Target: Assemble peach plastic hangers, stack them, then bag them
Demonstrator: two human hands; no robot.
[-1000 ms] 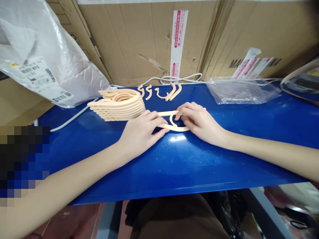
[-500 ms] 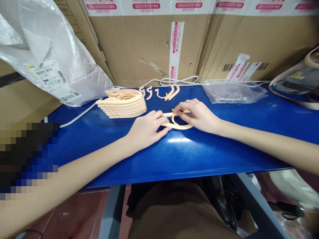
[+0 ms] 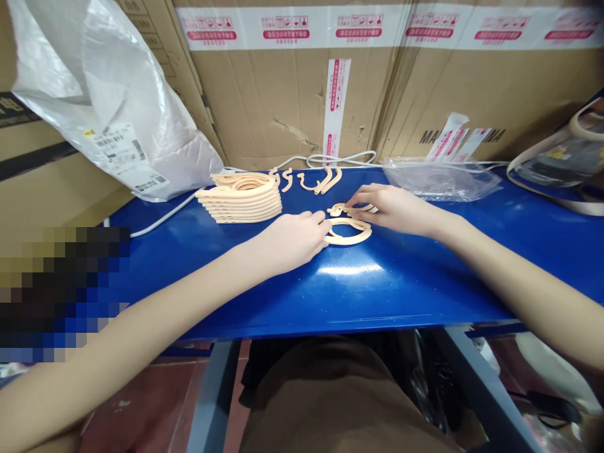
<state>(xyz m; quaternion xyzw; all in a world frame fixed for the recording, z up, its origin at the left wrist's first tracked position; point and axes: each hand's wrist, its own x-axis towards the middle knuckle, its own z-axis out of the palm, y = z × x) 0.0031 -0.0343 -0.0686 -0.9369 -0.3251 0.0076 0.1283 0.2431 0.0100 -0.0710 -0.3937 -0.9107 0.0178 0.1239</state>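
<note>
A peach plastic hanger frame (image 3: 348,233) lies flat on the blue table (image 3: 340,296). My left hand (image 3: 292,239) rests at its left end, fingers curled on the frame. My right hand (image 3: 396,207) pinches a small peach hook piece (image 3: 340,209) just behind the frame. A stack of finished peach hangers (image 3: 243,198) stands to the left of both hands. Several loose hook pieces (image 3: 316,180) lie at the table's back edge.
A white plastic bag (image 3: 108,107) with labels leans at the back left. Cardboard boxes (image 3: 292,82) form a wall behind the table. A clear plastic bag (image 3: 438,179) lies at the back right, with a white cable (image 3: 340,157) along the rear.
My right hand has lifted off the frame and drawn back a little, with the hook piece now separate in its fingers. The camera has tilted upward.
</note>
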